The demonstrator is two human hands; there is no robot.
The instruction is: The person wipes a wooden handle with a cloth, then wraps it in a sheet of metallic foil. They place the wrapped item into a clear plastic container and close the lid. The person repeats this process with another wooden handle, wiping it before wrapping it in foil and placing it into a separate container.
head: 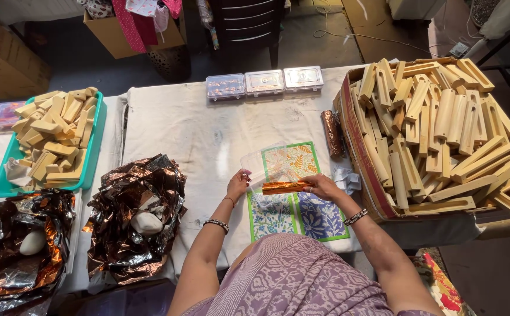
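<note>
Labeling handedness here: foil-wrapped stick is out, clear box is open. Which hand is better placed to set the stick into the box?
Probably the right hand: it grips the copper foil-wrapped stick over the clear plastic box. The left hand pinches the box's near left edge, so it looks set to steady it.

Cloth-covered worktop [196,126] in daylight; grey floor [302,41] beyond, dark chair [248,26], cardboard boxes [3,61] left, cables [384,38] trailing.
</note>
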